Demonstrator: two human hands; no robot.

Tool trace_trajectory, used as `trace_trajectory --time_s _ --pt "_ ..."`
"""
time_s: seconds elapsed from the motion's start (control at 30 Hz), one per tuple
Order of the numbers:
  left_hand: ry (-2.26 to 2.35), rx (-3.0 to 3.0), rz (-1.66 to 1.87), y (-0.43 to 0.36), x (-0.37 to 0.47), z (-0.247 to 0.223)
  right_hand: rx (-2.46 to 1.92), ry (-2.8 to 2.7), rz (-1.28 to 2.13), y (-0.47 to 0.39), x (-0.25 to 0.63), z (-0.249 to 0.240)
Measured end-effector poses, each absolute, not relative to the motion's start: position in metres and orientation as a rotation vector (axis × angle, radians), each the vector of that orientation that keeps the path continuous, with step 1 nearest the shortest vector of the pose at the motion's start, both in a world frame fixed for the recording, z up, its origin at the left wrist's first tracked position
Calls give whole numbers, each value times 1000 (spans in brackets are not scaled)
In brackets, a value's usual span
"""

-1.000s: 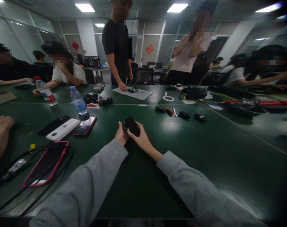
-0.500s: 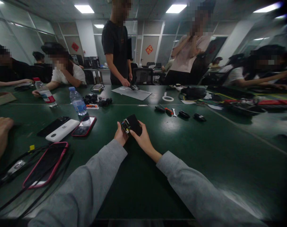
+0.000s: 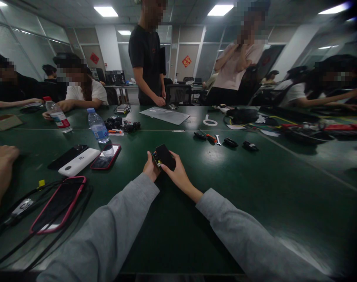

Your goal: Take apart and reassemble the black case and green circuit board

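Above the green table (image 3: pixel 225 203) I hold a small circuit board (image 3: pixel 157 159) with coloured parts and a flat black cover (image 3: pixel 165 156) lying over much of it. My left hand (image 3: pixel 151 167) grips the board from the left, thumb up along its edge. My right hand (image 3: pixel 176 169) is closed on the black cover from the right, with its thumb at the near edge beside the board. The fingers beneath are hidden. Whether cover and board are joined I cannot tell.
Phones (image 3: pixel 106 156), a white power bank (image 3: pixel 78 161), cables (image 3: pixel 22 205) and a water bottle (image 3: pixel 98 126) lie or stand on the left. Beyond my hands are a screwdriver (image 3: pixel 210 138), a wrench (image 3: pixel 218 140) and black pieces (image 3: pixel 230 142). Another person's hand (image 3: pixel 3 164) rests at far left.
The black cover has turned and shifted slightly left, so less of the circuit board shows. Both hands remain around it. Across the table, the standing person's hand has moved off the grey sheet's items.
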State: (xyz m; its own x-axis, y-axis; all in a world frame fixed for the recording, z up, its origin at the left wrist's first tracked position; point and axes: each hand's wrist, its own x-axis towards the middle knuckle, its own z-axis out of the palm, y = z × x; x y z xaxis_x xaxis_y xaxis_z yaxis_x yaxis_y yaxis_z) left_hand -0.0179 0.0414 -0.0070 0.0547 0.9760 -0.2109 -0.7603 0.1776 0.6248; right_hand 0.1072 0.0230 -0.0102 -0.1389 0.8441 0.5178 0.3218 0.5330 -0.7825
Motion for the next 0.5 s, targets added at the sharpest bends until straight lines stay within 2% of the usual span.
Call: trace_trajectory --time_s 0.33,0.5 --pt "770 363 1396 39 -20 -3 -1050 -1532 482 24 114 -7" --pt "698 383 1393 40 -27 -4 -1179 -1261 690 39 126 -14"
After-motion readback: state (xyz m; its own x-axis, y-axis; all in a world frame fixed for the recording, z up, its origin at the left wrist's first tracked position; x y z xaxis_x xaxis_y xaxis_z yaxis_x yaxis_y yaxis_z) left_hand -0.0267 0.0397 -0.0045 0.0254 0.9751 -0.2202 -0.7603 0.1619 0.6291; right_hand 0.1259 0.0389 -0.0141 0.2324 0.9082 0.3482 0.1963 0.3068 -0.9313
